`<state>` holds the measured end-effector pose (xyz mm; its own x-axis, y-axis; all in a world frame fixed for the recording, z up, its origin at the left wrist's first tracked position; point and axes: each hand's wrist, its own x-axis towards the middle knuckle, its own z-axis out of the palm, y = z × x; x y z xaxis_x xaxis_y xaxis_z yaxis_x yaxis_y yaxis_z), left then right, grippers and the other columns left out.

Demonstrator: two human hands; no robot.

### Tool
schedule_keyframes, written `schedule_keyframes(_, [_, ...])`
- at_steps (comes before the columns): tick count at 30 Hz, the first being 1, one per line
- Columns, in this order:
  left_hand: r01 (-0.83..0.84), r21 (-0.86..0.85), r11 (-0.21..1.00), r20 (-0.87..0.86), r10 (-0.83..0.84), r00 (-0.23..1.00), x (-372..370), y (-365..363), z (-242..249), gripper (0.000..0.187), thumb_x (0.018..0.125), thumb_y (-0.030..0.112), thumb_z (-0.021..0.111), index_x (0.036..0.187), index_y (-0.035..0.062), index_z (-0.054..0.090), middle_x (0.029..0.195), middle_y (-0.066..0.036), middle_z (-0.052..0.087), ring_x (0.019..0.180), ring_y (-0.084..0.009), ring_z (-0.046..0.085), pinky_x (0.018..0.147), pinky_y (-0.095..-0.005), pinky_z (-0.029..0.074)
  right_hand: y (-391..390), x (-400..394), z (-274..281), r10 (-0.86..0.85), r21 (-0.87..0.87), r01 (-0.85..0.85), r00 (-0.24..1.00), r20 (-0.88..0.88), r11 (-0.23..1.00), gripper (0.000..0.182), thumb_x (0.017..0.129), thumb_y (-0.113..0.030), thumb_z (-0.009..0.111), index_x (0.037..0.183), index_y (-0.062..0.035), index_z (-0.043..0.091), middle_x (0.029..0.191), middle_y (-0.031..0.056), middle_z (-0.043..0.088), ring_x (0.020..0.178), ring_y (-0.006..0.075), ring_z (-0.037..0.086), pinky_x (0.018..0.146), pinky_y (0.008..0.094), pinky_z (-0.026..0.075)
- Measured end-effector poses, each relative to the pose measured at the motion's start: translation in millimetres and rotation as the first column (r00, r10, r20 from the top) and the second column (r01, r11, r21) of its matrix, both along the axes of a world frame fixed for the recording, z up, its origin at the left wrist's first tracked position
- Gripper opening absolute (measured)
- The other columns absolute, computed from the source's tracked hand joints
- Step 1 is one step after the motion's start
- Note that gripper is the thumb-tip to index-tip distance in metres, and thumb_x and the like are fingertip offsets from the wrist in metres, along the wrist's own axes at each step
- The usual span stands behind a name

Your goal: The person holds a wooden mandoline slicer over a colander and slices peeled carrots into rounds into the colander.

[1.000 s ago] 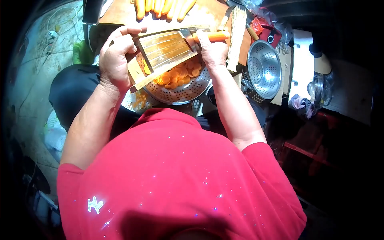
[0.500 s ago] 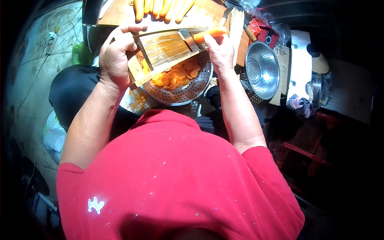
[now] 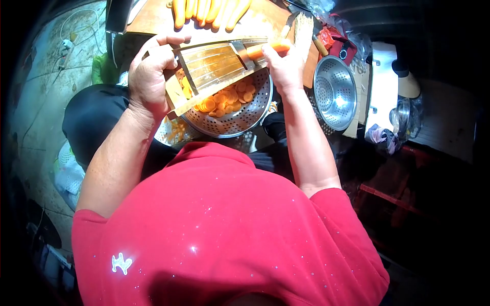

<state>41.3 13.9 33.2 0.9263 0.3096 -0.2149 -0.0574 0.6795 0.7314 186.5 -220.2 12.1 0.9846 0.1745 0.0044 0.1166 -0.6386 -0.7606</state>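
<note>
My left hand (image 3: 152,76) grips the near-left end of a wooden mandoline slicer (image 3: 210,66), which is held tilted over a metal colander (image 3: 232,122). A peeled carrot (image 3: 263,49) lies at the slicer's right end, by its blade. My right hand (image 3: 286,69) is closed round this carrot, fingers pressed on its side. Below the slicer, round carrot slices (image 3: 227,99) are heaped in the colander, partly hidden by the board.
Several peeled carrots (image 3: 209,11) lie side by side on an orange-brown board (image 3: 265,20) at the top. A second perforated metal colander (image 3: 334,92) stands at the right. A straw brush (image 3: 303,33) and plastic bags (image 3: 383,135) are nearby.
The slicer and both hands stay almost in place. My right hand and the carrot have shifted very slightly down and to the right.
</note>
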Motion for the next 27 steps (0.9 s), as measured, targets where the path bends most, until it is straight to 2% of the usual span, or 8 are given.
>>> schedule_keyframes(2, [-0.008, 0.009, 1.000, -0.012, 0.008, 1.000, -0.8, -0.3, 2.8, 0.038, 0.072, 0.001, 0.038, 0.107, -0.0022, 0.053, 0.116, -0.015, 0.056, 0.100, -0.0218, 0.055, 0.090, -0.0336, 0.046, 14.2, -27.2, 13.8, 0.148, 0.258, -0.147, 0.989, 0.018, 0.955, 0.027, 0.080, -0.019, 0.070, 0.098, -0.0013, 0.063, 0.087, 0.0085, 0.068, 0.076, 0.0149, 0.064, 0.073, 0.0275, 0.050])
schedule_keyframes(5, [-0.026, -0.032, 0.999, -0.012, 0.026, 1.000, -0.5, -1.8, 0.6, 0.038, 0.072, 0.002, 0.038, 0.107, -0.0016, 0.054, 0.117, -0.015, 0.056, 0.100, -0.0222, 0.055, 0.088, -0.0328, 0.046, 32.0, -60.4, 33.2, 0.291, 0.250, -0.340, 0.933, 0.212, 0.907, 0.026, 0.081, -0.018, 0.070, 0.096, 0.0002, 0.062, 0.084, 0.0071, 0.068, 0.077, 0.0140, 0.064, 0.072, 0.0273, 0.051])
schedule_keyframes(10, [-0.027, -0.039, 0.999, -0.023, 0.026, 0.999, -1.4, -3.9, 3.2, 0.038, 0.072, 0.002, 0.038, 0.107, -0.0010, 0.053, 0.117, -0.015, 0.057, 0.098, -0.0216, 0.056, 0.083, -0.0306, 0.046, -6.1, 6.8, -16.4, 0.001, 0.156, -0.001, 1.000, 0.004, 0.988, 0.027, 0.078, -0.018, 0.071, 0.093, 0.0019, 0.061, 0.087, 0.0097, 0.069, 0.075, 0.0163, 0.065, 0.070, 0.0289, 0.052])
schedule_keyframes(12, [-0.019, -0.012, 1.000, -0.018, 0.019, 1.000, -1.3, -1.2, 2.3, 0.038, 0.072, 0.001, 0.038, 0.107, -0.0009, 0.053, 0.117, -0.015, 0.057, 0.097, -0.0212, 0.056, 0.082, -0.0301, 0.046, -21.0, 25.7, -33.0, -0.049, 0.089, 0.050, 0.999, -0.015, 0.995, 0.019, 0.083, -0.014, 0.069, 0.092, 0.0013, 0.063, 0.076, 0.0043, 0.064, 0.066, 0.0103, 0.058, 0.062, 0.0251, 0.048])
schedule_keyframes(16, [-0.017, -0.029, 0.999, -0.011, 0.017, 1.000, -1.4, -3.1, 1.4, 0.037, 0.072, 0.001, 0.039, 0.106, -0.0005, 0.054, 0.117, -0.015, 0.057, 0.096, -0.0210, 0.056, 0.082, -0.0300, 0.046, 20.5, -40.2, 25.9, 0.174, 0.327, -0.146, 0.983, -0.058, 0.934, 0.021, 0.085, -0.013, 0.067, 0.099, 0.0005, 0.061, 0.083, 0.0052, 0.064, 0.072, 0.0100, 0.059, 0.066, 0.0240, 0.049])
schedule_keyframes(18, [-0.024, -0.032, 0.999, -0.019, 0.023, 1.000, -2.2, -3.9, 2.2, 0.037, 0.072, 0.002, 0.039, 0.106, -0.0003, 0.054, 0.117, -0.015, 0.057, 0.096, -0.0207, 0.056, 0.082, -0.0298, 0.046, 32.3, -62.1, 26.1, 0.287, 0.256, -0.349, 0.924, 0.253, 0.901, 0.020, 0.082, -0.014, 0.069, 0.093, 0.0006, 0.061, 0.085, 0.0082, 0.068, 0.076, 0.0141, 0.064, 0.069, 0.0271, 0.051])
schedule_keyframes(24, [-0.010, 0.016, 1.000, 0.000, 0.010, 1.000, -4.6, -2.0, -2.4, 0.037, 0.072, 0.002, 0.039, 0.106, -0.0001, 0.054, 0.116, -0.015, 0.057, 0.096, -0.0204, 0.055, 0.081, -0.0293, 0.045, -1.6, 5.1, -17.5, -0.027, 0.274, 0.047, 0.997, -0.078, 0.961, 0.019, 0.084, -0.015, 0.067, 0.092, 0.0013, 0.063, 0.083, 0.0070, 0.067, 0.070, 0.0109, 0.061, 0.066, 0.0241, 0.050])
schedule_keyframes(27, [-0.031, -0.009, 0.999, -0.014, 0.030, 0.999, -2.1, -3.8, 2.6, 0.037, 0.072, 0.003, 0.039, 0.106, -0.0002, 0.054, 0.116, -0.015, 0.057, 0.096, -0.0204, 0.055, 0.080, -0.0285, 0.045, -2.2, -4.1, -18.7, 0.051, 0.255, -0.040, 0.998, -0.036, 0.966, 0.020, 0.084, -0.016, 0.067, 0.092, 0.0016, 0.063, 0.083, 0.0072, 0.067, 0.068, 0.0097, 0.059, 0.063, 0.0232, 0.048])
